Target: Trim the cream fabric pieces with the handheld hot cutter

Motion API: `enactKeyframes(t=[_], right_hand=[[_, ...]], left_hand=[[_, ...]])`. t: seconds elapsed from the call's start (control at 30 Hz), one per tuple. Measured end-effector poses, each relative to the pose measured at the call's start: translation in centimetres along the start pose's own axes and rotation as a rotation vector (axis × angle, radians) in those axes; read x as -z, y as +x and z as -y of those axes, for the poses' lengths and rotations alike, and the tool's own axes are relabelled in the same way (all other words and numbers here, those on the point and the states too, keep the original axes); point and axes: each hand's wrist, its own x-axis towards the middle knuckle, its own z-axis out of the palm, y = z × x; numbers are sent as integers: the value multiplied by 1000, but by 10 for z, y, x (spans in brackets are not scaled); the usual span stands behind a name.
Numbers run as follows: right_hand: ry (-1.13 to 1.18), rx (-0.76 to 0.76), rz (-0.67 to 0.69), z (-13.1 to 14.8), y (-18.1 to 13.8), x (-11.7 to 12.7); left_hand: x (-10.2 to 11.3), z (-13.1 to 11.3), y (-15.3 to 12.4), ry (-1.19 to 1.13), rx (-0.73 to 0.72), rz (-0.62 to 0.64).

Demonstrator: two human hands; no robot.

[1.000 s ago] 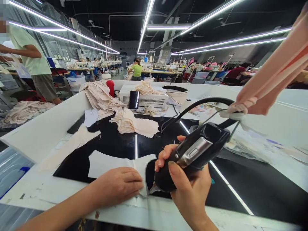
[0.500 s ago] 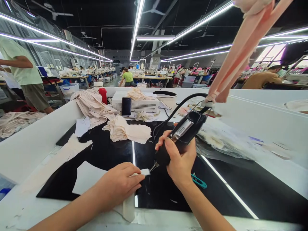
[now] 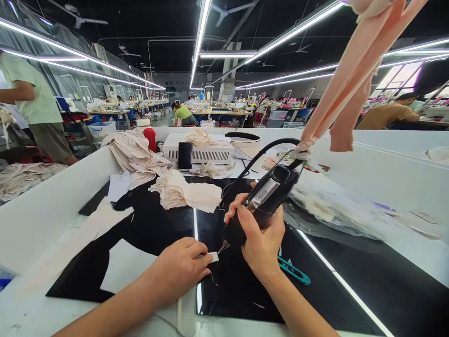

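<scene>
My left hand (image 3: 175, 267) is low over the black board (image 3: 143, 229), its thumb and fingers closed on a small white strip (image 3: 213, 256) whose end sticks out to the right. In my right hand (image 3: 261, 248) is a black corded handheld tool (image 3: 280, 180) with a silver plate on its side. The tool's narrow metal tip (image 3: 223, 246) points down left at the strip's end; whether they touch, I cannot tell. Pink fabric strips (image 3: 351, 79) tied to the tool's upper end run up out of view. Teal snips (image 3: 294, 271) lie beside my right wrist.
A stack of cream fabric pieces (image 3: 175, 189) lies behind my hands, with more draped cloth (image 3: 135, 152) at back left. Behind stand a white ventilated box (image 3: 206, 152) and a phone (image 3: 185, 155). Clear plastic bags (image 3: 333, 210) lie right. White walls (image 3: 52, 206) edge the table.
The view has shifted slightly. My left hand still grips the white strip, and a little less of it shows. The tool stays at its end; a hanging pink strip has swung right.
</scene>
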Motion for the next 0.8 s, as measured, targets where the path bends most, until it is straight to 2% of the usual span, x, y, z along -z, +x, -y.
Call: enactKeyframes(t=[0.8], right_hand=[[14, -8, 10, 7, -6, -2]], left_hand=[[-2, 0, -1, -62, 3, -10]])
